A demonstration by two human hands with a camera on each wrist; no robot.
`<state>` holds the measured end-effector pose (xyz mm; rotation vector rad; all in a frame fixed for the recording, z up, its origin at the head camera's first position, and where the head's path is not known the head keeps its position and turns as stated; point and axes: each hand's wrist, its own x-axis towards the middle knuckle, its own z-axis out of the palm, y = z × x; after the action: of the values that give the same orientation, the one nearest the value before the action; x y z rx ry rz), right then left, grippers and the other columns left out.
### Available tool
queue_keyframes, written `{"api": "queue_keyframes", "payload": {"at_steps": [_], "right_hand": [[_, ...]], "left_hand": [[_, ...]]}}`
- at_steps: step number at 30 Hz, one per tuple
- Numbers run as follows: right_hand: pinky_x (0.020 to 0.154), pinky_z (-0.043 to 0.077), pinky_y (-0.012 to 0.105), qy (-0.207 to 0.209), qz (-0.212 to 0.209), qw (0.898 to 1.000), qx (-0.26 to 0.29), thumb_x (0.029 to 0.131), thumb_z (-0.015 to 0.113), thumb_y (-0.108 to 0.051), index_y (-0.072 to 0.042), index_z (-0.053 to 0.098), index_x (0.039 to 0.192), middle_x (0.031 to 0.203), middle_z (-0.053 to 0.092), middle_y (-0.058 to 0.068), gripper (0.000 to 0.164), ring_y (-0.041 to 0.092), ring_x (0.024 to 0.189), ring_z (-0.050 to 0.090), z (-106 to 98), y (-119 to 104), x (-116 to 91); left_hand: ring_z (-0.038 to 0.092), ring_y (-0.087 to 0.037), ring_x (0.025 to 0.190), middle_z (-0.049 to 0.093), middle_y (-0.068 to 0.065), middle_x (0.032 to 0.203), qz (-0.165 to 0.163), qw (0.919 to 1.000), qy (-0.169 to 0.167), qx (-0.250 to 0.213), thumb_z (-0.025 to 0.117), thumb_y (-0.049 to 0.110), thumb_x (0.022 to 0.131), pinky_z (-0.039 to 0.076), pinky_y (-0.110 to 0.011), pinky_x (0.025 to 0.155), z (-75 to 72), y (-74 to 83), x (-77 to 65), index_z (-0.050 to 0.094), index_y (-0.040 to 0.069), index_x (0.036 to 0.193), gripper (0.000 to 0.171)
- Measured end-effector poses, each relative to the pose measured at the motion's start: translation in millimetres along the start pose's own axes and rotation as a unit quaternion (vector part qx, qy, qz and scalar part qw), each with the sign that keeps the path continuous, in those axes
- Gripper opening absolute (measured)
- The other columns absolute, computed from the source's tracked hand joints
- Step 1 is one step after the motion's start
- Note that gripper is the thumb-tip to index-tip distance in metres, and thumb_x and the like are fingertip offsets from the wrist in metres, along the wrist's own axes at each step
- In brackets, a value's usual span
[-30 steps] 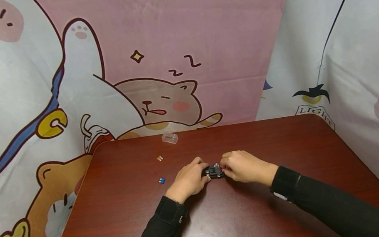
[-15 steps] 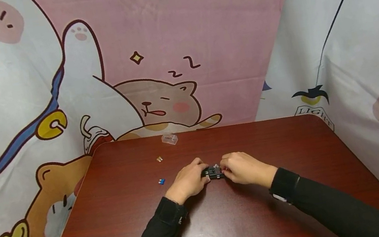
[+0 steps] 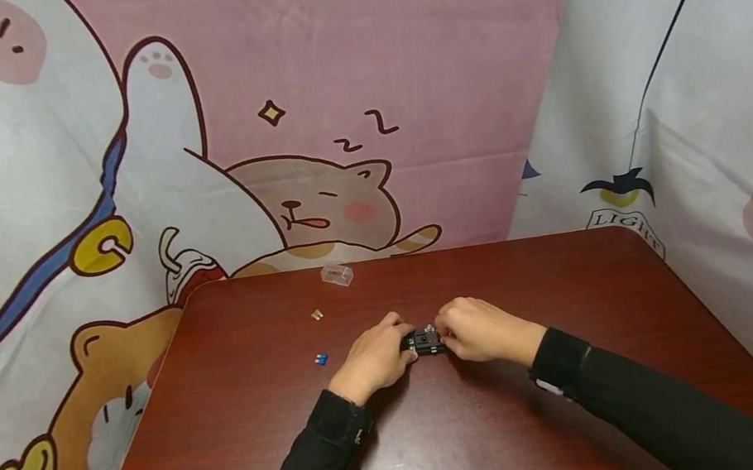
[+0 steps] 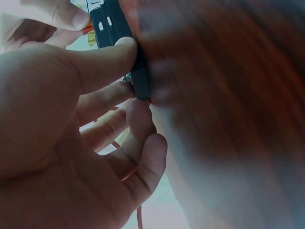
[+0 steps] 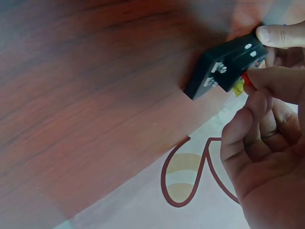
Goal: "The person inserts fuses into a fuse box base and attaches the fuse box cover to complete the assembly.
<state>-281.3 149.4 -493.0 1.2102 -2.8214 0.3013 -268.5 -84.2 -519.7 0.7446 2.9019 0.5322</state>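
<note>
My left hand [image 3: 374,358] grips the left end of a black fuse block [image 3: 427,341], thumb on the near side. Its thumb [image 4: 102,62] lies along the block in the left wrist view. At the block's other end, my right hand [image 3: 481,329] pinches a red blade fuse [image 5: 246,78] between thumb and finger. Beside it a yellow blade fuse [image 5: 238,88] sits at the block's edge. How deep the red fuse sits is hidden by the fingers. Metal screw terminals [image 5: 213,75] show on the block's end in the right wrist view.
To the left on the brown table [image 3: 414,447] lies a blue blade fuse [image 3: 321,359]. Farther back is a small tan fuse [image 3: 317,314]. A clear plastic cover [image 3: 337,275] rests near the back edge, in front of a cartoon-printed cloth [image 3: 439,73].
My right hand and wrist have shifted slightly left while the fingers stay at the fuse block. The left hand and the block have hardly moved.
</note>
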Motion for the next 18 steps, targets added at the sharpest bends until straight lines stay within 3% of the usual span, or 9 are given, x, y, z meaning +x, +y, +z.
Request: {"api": "queue_keyframes", "payload": {"at_steps": [10,18], "right_hand": [[0.062,0.046,0.027,0.003,0.008,1.000,0.006,0.087,0.080,-0.004,-0.017,0.073,0.072,0.074,0.067,-0.007,0.022,0.006,0.066,0.050,-0.8,-0.6,4.1],[0.065,0.047,0.025,0.016,0.027,0.999,0.011,0.096,0.082,-0.011,-0.017,0.080,0.086,0.083,0.068,-0.008,0.011,0.003,0.071,0.052,4.9,1.1,-5.0]], "left_hand": [[0.072,-0.021,0.109,0.065,0.000,0.132,0.004,1.0000,0.001,0.002,0.080,0.027,0.104,0.060,-0.041,0.094,-0.4,0.9,0.0,0.072,0.016,0.146,0.045],[0.072,-0.024,0.110,0.065,-0.001,0.133,-0.001,1.0000,-0.001,-0.002,0.080,0.028,0.104,0.060,-0.043,0.095,-2.3,2.1,-0.6,0.072,0.015,0.146,0.045]]}}
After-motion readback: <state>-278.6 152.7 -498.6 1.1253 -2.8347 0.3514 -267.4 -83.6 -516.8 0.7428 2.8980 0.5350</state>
